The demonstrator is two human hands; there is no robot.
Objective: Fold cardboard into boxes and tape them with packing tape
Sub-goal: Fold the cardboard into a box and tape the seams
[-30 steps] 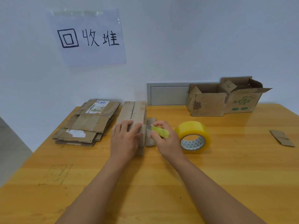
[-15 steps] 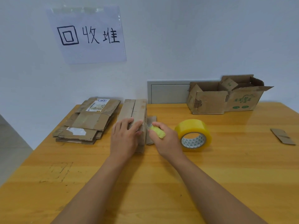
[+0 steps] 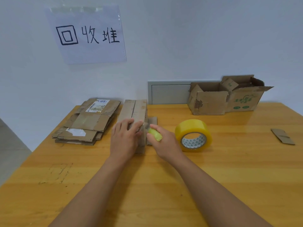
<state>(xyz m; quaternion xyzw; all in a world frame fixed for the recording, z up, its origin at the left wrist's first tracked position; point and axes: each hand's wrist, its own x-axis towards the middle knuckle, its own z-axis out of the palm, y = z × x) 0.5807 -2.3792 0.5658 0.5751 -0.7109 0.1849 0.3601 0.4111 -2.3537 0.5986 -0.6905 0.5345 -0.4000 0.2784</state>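
Currently: small brown folded cardboard box (image 3: 133, 115) under left hand (image 3: 124, 140), fingers flat, pressing. Right hand (image 3: 161, 141) grips yellow-green cutter (image 3: 155, 134) at box's near-right edge. Yellow packing-tape roll (image 3: 193, 135) just right of right hand. Step, judged: trimming tape; next, smooth tape end down.

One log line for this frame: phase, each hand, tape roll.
phase: cutting tape on box | left hand: flat on box | right hand: grips yellow cutter | tape roll: idle on table

On the table (image 3: 229, 177), the flattened stack (image 3: 86, 123) lies left of the box (image 3: 134, 110), tape roll (image 3: 193, 135) right.
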